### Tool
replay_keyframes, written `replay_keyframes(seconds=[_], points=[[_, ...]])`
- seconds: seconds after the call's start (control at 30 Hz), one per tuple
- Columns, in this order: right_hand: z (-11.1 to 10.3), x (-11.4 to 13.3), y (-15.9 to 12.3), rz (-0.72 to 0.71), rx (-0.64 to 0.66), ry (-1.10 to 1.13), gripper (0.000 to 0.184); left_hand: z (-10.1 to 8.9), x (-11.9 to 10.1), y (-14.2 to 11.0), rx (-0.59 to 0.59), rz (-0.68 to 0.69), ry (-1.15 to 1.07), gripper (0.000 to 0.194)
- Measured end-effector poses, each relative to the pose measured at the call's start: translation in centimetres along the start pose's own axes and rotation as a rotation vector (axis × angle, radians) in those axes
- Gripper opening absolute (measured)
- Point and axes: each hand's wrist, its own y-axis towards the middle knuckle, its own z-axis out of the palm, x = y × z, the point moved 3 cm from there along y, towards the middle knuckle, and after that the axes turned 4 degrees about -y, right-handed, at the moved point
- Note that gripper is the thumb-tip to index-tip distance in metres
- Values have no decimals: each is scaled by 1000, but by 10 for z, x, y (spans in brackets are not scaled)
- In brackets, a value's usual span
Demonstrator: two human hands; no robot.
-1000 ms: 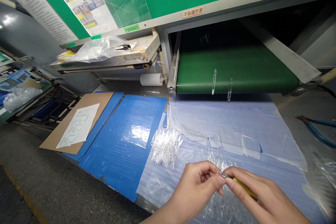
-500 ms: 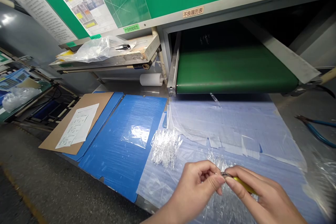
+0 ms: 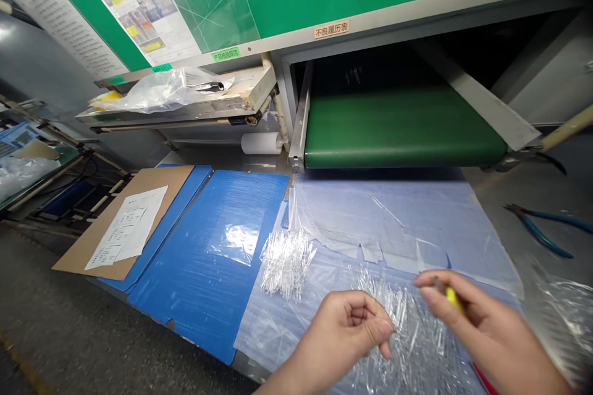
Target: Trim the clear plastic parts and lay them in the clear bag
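Note:
My left hand (image 3: pixel 349 333) hangs over a heap of thin transparent plastic pieces (image 3: pixel 417 345), its fingers curled against the thumb, with nothing visible in them. My right hand (image 3: pixel 482 315) grips a small yellow-handled tool (image 3: pixel 453 297) with a dark metal tip, up and to the right of my left hand. A smaller bundle of the same transparent pieces (image 3: pixel 286 265) lies to the left of both hands. One loose transparent sliver (image 3: pixel 386 211) rests on the pale blue plastic sheet (image 3: pixel 440 222).
A green conveyor belt (image 3: pixel 403 129) runs under a green panel beyond the sheet. To the left lie a blue folder (image 3: pixel 208 259) and cardboard with printed paper (image 3: pixel 125 228). Blue-handled pliers (image 3: pixel 540 229) lie at the right.
My hands have come apart, the right moving up and right with the tool. A transparent sliver seen near the belt edge now lies on the sheet. The view has shifted slightly.

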Motion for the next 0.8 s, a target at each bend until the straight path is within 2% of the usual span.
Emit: replay_keyframes(seconds=[0.1,0.17,0.27,0.37,0.47,0.57,0.7,0.8], points=[[22,21,-4,-31,222,85,26,8,4,5,85,-8,14,21],[20,21,-1,-28,266,94,28,9,7,7,118,-24,109,21],[-2,-5,7,64,184,20,31,0,1,15,96,-5,434,25],[-10,-42,5,158,169,-115,31,-17,-18,35,46,179,828,29],[5,-71,-4,190,150,-170,28,-29,-34,76,63,309,1311,27],[19,-86,-9,194,196,-279,30,-38,-42,133,-3,328,1478,21],[3,-91,3,227,232,-358,36,-40,-49,205,-112,362,1677,22],[-15,-82,29,185,219,-460,33,-38,-51,245,-171,409,1784,31]])
